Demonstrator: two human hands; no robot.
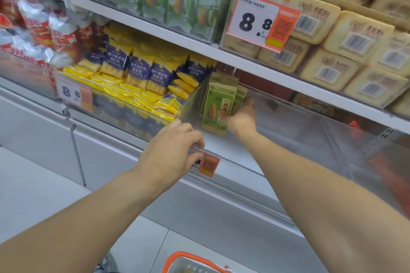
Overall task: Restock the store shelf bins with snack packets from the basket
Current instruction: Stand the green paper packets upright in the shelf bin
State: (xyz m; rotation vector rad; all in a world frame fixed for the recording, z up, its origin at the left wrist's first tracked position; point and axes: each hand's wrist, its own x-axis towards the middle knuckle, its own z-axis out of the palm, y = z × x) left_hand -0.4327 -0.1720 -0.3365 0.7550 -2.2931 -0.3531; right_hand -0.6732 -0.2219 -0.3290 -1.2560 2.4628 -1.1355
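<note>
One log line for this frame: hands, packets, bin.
left hand: grips clear bin front edge | right hand: holds green packets upright in bin | basket: below

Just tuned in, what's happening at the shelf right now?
A person is restocking. The right hand holds green packets upright inside a clear bin, against its left wall. The left hand grips the bin's front edge by the price tag. The basket sits on the floor below.
</note>
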